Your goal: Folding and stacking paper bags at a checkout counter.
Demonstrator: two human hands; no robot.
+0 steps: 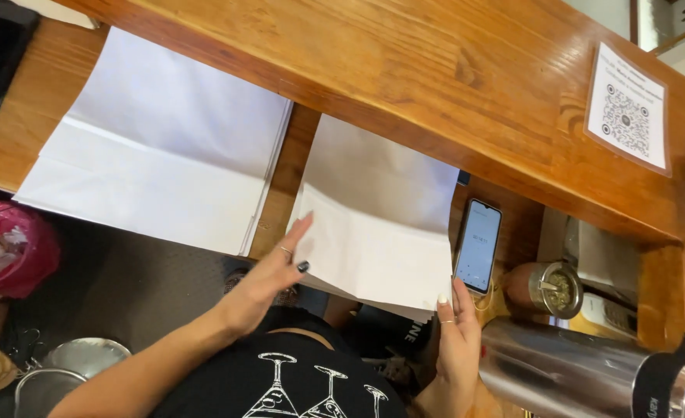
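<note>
Head view: I see my left hand open, fingers flat on the left edge of a white paper bag stack on the wooden counter. Right hand open, fingertips touching its lower right corner, phone just beside.
</note>
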